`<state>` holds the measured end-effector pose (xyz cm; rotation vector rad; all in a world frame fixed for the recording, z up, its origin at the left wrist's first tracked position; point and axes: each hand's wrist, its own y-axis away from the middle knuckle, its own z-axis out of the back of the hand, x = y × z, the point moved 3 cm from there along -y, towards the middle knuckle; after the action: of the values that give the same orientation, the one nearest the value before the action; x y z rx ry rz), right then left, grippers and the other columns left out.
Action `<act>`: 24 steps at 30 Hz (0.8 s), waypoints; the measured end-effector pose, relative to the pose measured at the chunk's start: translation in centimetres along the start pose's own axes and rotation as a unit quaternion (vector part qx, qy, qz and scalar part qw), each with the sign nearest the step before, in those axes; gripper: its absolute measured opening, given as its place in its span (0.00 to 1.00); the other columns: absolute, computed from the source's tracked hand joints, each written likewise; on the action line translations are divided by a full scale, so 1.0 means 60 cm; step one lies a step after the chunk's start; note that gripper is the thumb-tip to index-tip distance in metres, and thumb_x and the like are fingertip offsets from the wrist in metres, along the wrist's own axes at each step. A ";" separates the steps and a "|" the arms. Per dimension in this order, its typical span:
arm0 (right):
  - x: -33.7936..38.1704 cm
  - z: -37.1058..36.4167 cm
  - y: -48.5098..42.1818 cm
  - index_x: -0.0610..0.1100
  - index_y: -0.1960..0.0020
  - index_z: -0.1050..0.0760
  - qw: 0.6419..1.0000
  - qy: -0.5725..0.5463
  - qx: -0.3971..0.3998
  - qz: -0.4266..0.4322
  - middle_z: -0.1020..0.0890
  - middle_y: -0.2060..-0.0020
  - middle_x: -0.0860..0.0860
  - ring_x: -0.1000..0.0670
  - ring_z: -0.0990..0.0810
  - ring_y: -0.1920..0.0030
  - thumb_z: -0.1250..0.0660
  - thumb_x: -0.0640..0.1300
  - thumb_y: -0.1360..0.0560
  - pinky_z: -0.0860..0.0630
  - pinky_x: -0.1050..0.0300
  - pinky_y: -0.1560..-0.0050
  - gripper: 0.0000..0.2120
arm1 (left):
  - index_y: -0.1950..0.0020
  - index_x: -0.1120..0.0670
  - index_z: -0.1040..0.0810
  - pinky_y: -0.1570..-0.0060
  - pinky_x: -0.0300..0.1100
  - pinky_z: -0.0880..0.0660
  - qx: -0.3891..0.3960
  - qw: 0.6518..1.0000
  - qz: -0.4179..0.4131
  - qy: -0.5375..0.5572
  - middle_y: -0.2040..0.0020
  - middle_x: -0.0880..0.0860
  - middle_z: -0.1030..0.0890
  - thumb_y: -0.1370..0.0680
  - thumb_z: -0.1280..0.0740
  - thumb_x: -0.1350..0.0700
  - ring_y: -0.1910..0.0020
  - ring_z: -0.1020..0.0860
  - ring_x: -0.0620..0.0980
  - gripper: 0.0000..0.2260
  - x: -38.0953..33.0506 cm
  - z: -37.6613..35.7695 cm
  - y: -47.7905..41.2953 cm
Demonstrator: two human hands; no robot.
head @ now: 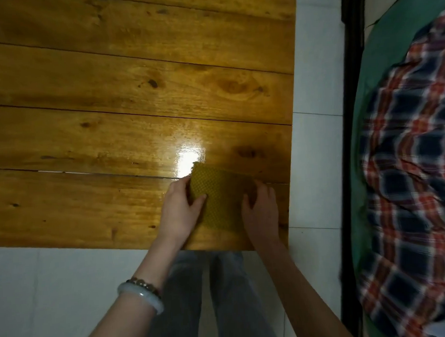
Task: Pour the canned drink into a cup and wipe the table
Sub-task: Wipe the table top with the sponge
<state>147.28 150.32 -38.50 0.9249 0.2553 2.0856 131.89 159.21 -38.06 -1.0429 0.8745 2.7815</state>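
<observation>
A yellow-green textured cloth [221, 194] lies flat on the wooden plank table [110, 117], near its front right corner. My left hand [181, 209] grips the cloth's left edge, thumb on top. My right hand [261, 208] holds the cloth's right edge, fingers curled over it. A bright, glossy patch [190, 157] shines on the wood just behind the cloth. No can or cup is in view.
The table's front edge [91, 246] and right edge [292, 139] are close to the cloth. White floor tiles [42, 293] lie below. My grey trouser legs [210, 297] stand under the table's edge. A bed with a plaid blanket [409, 171] is at the right.
</observation>
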 end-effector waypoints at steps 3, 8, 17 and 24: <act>-0.012 0.005 -0.007 0.41 0.39 0.31 0.997 -0.044 0.016 -0.065 0.26 0.45 0.46 0.53 0.29 0.50 0.36 0.43 0.23 0.30 0.59 0.47 0.14 | 0.37 0.59 0.28 0.51 0.40 0.30 -0.066 0.991 0.106 0.054 0.48 0.53 0.24 0.26 0.29 0.55 0.46 0.24 0.52 0.21 -0.001 -0.003 -0.007; -0.009 0.004 -0.018 0.44 0.53 0.30 0.991 -0.062 0.062 -0.097 0.22 0.58 0.49 0.49 0.23 0.56 0.34 0.47 0.26 0.25 0.51 0.52 0.07 | 0.44 0.58 0.26 0.51 0.46 0.26 -0.074 0.983 0.165 0.041 0.54 0.51 0.24 0.27 0.29 0.50 0.53 0.25 0.52 0.17 -0.014 -0.020 -0.015; 0.007 0.043 -0.059 0.46 0.52 0.30 0.984 -0.139 0.111 0.002 0.24 0.59 0.55 0.56 0.25 0.58 0.36 0.45 0.23 0.28 0.65 0.59 0.03 | 0.51 0.55 0.25 0.65 0.41 0.30 -0.069 0.995 0.020 0.064 0.61 0.49 0.23 0.22 0.35 0.52 0.62 0.25 0.47 0.06 -0.040 -0.006 -0.018; 0.067 0.107 -0.192 0.46 0.48 0.35 0.978 -0.156 0.105 0.090 0.29 0.63 0.57 0.60 0.29 0.64 0.40 0.43 0.20 0.34 0.69 0.67 0.04 | 0.52 0.51 0.27 0.61 0.42 0.29 -0.072 0.983 -0.087 0.141 0.60 0.54 0.22 0.22 0.36 0.53 0.62 0.25 0.49 0.02 -0.111 0.013 -0.130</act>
<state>157.12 159.89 -37.24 1.4331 0.2346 2.0639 138.36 167.20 -37.31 -1.4871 0.5734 2.6225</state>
